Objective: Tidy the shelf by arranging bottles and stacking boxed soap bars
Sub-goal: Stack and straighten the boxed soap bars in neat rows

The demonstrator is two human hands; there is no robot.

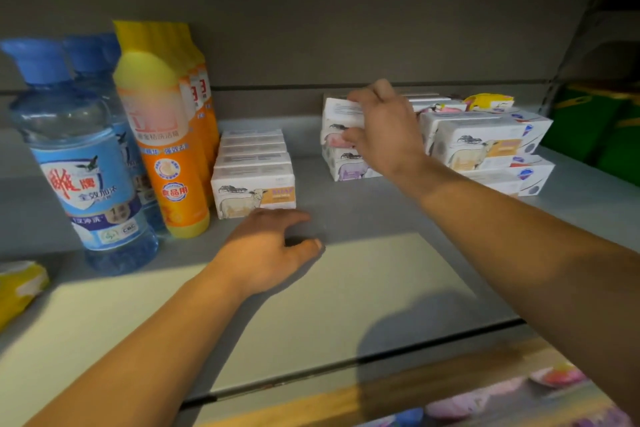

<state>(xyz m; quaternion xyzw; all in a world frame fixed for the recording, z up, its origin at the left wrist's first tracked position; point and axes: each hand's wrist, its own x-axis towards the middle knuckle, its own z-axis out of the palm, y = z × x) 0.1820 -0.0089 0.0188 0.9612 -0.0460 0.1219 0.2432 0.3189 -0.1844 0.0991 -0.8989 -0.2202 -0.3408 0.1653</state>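
Observation:
On the grey shelf (363, 215), my right hand (384, 128) grips a white soap box (341, 113) at the top of a small stack of boxes (346, 166). My left hand (266, 250) rests on the shelf with relaxed fingers and holds nothing, just in front of a row of sheep-printed soap boxes (254, 184). Blue detergent bottles (79, 163) and orange-yellow bottles (162, 135) stand upright at the left. More soap boxes (485, 146) are piled at the right.
The shelf's back wall (311, 45) rises close behind the goods. A yellow packet (17, 288) lies at the left edge. Green items (599, 128) sit beyond the right upright. A lower shelf with pink and purple goods (485, 402) shows below the front edge.

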